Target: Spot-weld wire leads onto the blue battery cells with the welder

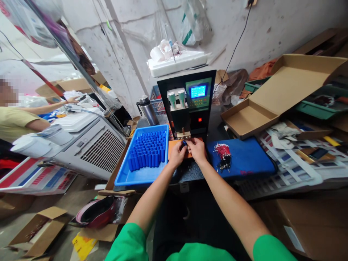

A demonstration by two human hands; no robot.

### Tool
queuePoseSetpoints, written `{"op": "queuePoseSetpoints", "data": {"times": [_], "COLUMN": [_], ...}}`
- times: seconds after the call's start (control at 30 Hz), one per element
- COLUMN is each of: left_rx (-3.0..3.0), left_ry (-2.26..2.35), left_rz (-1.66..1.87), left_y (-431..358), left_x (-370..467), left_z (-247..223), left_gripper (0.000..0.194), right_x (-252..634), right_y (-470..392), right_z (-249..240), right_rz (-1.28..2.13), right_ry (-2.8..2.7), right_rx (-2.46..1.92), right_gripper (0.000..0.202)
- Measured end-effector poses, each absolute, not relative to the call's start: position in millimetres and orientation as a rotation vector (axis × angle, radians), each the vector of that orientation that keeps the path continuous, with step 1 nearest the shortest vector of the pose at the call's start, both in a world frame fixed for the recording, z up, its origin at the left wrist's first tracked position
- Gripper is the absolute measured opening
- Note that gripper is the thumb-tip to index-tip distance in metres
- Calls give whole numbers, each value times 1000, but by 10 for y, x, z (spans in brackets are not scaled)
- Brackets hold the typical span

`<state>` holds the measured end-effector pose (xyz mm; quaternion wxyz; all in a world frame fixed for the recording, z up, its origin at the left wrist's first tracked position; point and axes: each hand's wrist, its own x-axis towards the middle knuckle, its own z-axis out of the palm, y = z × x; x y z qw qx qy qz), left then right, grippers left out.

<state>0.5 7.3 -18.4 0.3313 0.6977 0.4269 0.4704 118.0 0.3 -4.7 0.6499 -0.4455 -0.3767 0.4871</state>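
Observation:
Under the electrodes of a spot welder, both hands meet at a blue cylindrical battery cell. My left hand is closed around this cell. Fingers pinched, my right hand is at the cell's right side; whatever lies between its fingertips is too small to tell. To the left, a blue tray carries many blue battery cells standing in rows. On a blue mat at the right lies a bunch of short red and black wires.
A steel thermos stands behind the tray. Right of the welder, an open cardboard box leans over the mat and a white plastic crate. Another person reaches across a table at far left, beyond a grey air cooler.

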Motion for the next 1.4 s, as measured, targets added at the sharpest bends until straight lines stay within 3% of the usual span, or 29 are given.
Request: {"op": "queuePoseSetpoints", "data": {"times": [0.27, 0.53, 0.67, 0.83, 1.1, 1.4], "left_rx": [1845, 1874, 1877, 1895, 1942, 1948], "left_ry": [1135, 1134, 1087, 1203, 1263, 1273], "left_rz": [1214, 1237, 1208, 1104, 1096, 1085], "left_y": [83, 69, 91, 174, 173, 183], "left_x": [9, -7, -16, -32, -18, -16], "left_z": [-163, -177, -171, -126, -47, -48], "left_gripper": [27, 28, 40, 52, 50, 45], "right_x": [1258, 1268, 1321, 1965, 3525, 3762], "right_y": [-44, -153, -128, 105, 437, 365], "right_z": [-49, 23, 24, 80, 385, 209], "right_rz": [1057, 674, 498, 466, 13, -174], "right_ry": [-1041, -1316, -1334, -1239, -1398, -1946], "right_rx": [-1079, -1368, -1406, -1422, -1764, -2270], "right_gripper": [29, 20, 15, 22, 27, 33]}}
